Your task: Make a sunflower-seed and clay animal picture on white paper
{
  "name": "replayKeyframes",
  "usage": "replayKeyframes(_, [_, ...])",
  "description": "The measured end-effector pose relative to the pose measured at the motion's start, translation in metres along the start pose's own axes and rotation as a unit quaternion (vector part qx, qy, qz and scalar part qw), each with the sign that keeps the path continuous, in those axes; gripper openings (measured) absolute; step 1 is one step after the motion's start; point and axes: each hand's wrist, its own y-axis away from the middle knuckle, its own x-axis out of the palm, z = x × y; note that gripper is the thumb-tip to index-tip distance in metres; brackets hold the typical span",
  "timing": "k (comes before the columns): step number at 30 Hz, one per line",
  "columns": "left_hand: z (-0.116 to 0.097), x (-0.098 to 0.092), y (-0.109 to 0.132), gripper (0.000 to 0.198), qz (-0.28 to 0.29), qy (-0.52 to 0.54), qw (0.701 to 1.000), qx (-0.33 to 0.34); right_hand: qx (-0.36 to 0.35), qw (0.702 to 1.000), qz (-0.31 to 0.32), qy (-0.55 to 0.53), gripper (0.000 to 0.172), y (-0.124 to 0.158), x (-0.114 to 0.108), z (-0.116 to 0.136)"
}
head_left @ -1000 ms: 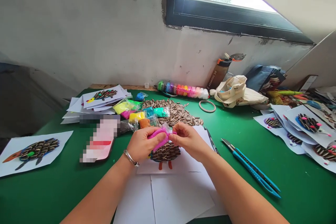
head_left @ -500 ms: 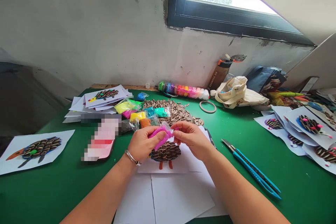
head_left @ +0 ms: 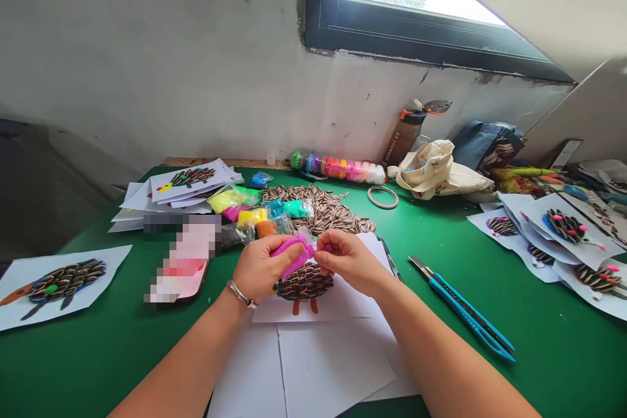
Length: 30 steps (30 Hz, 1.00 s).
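My left hand [head_left: 262, 268] and my right hand [head_left: 347, 261] meet above a sheet of white paper [head_left: 333, 300], both pinching a lump of magenta modelling clay [head_left: 292, 255]. A scrap of clear plastic [head_left: 306, 236] clings to its upper edge. Just below the clay lies a picture of overlapping striped sunflower seeds [head_left: 304, 283] with orange clay legs, partly hidden by my hands. A silver bangle [head_left: 240, 294] circles my left wrist.
Behind my hands are a heap of sunflower seeds [head_left: 318, 212] and bagged coloured clay [head_left: 235, 199]. A blue utility knife [head_left: 460, 307] lies to the right on the green table [head_left: 514, 366]. Seed pictures [head_left: 568, 228] overlap at right, another [head_left: 56, 287] lies left, beside a pixelated object [head_left: 181, 261].
The whole view has shifted slightly left and up. My hands stay together on the magenta clay, which has changed shape slightly between my fingers.
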Motion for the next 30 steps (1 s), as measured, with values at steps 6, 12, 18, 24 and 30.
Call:
replayKeyframes(6, [0.0, 0.001, 0.0, 0.047, -0.012, -0.011, 1.0, -0.005, -0.022, 0.997, -0.032, 0.071, 0.017, -0.001, 0.0, -0.005])
replayKeyframes(12, [-0.001, 0.001, 0.0, 0.047, -0.021, -0.015, 1.0, -0.013, -0.026, 0.998, -0.042, 0.05, 0.021, -0.001, 0.001, -0.003])
replayKeyframes(18, [-0.003, 0.0, -0.001, 0.045, -0.024, -0.015, 1.0, -0.009, -0.006, 0.998, -0.022, -0.064, 0.019, -0.001, 0.0, 0.003])
replayKeyframes(24, [-0.003, 0.001, 0.0, 0.043, -0.015, -0.012, 1.0, -0.007, -0.003, 0.999, -0.027, -0.033, 0.014, -0.002, -0.002, 0.002])
replayKeyframes(30, [-0.002, 0.0, 0.001, 0.044, -0.028, -0.012, 1.0, -0.001, -0.042, 0.988, -0.072, 0.129, 0.014, -0.003, -0.004, -0.009])
